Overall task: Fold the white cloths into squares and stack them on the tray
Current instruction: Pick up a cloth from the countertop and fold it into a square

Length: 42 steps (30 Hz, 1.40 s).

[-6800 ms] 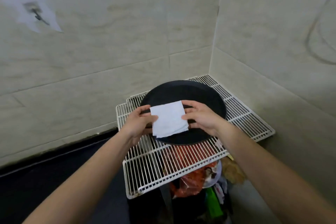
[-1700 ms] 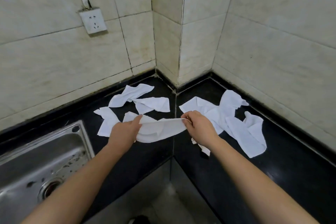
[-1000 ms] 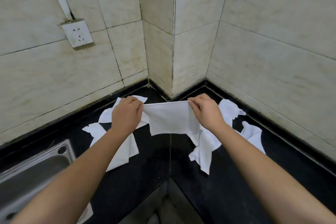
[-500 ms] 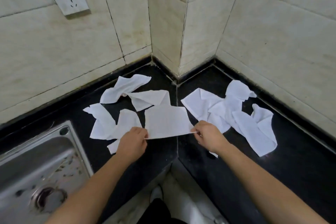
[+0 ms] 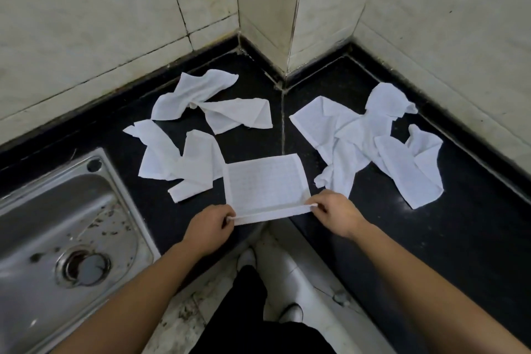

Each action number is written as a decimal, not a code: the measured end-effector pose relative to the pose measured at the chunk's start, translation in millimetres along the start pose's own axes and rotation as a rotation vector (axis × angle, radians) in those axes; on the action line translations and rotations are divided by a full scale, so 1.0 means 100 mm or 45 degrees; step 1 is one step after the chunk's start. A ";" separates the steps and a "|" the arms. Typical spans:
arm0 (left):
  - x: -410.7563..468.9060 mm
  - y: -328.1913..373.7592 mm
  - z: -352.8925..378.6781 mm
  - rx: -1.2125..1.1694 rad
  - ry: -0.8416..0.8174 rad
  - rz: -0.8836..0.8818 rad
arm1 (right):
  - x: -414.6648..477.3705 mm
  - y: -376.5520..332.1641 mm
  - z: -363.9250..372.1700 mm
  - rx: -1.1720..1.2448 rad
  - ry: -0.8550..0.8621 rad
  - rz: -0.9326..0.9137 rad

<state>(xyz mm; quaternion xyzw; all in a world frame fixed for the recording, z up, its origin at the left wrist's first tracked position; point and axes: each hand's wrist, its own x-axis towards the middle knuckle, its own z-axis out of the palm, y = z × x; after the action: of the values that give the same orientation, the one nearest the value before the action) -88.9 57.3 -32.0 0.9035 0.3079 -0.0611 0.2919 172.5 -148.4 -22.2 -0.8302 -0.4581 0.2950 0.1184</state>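
Left hand [image 5: 208,228] and right hand [image 5: 336,214] are each pinching a near corner of the white cloth [image 5: 265,184], lifting that edge while the rest is lying flat on the black countertop [image 5: 431,224]. It's looking thin, light and floppy, so I'm betting the corners are the spot to be holding, or it'll bunch.

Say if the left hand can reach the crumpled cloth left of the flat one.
Likely yes: only bare counter separates the left hand from that crumpled cloth, once it releases the flat cloth.
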 end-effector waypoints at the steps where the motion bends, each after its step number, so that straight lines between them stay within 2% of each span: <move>1: 0.05 0.00 -0.04 -0.092 0.021 -0.064 | 0.05 -0.02 -0.03 0.066 0.042 0.022; 5: 0.33 0.00 -0.17 -0.576 0.156 -0.408 | 0.35 -0.13 -0.14 0.385 0.194 0.200; 7: 0.48 -0.01 -0.22 -0.675 0.222 -0.502 | 0.52 -0.17 -0.18 0.474 0.256 0.256; 12: 0.84 -0.07 -0.28 -0.623 0.324 -0.528 | 0.92 -0.25 -0.22 0.490 0.332 0.332; 27: 1.22 -0.23 -0.15 -0.491 0.381 -0.471 | 1.34 -0.17 -0.10 0.417 0.310 0.451; 33: 1.15 -0.26 -0.05 -0.315 0.400 -0.351 | 1.31 -0.19 0.03 0.242 0.346 0.386; 37: 1.09 -0.16 -0.01 0.148 0.606 -0.024 | 1.13 -0.28 0.16 -0.271 0.691 0.005; 39: 1.10 -0.08 0.02 0.294 0.561 0.138 | 1.12 -0.43 0.27 -0.374 0.600 -0.156; 42: 1.09 -0.13 0.14 0.469 0.271 0.187 | 1.22 -0.62 0.51 -0.431 0.335 -0.210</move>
<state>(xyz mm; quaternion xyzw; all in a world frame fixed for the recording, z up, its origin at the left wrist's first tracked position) -8.0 114.3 -81.7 0.9629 0.2539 0.0009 0.0914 147.9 -16.8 -80.4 -0.8293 -0.5479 0.0925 0.0598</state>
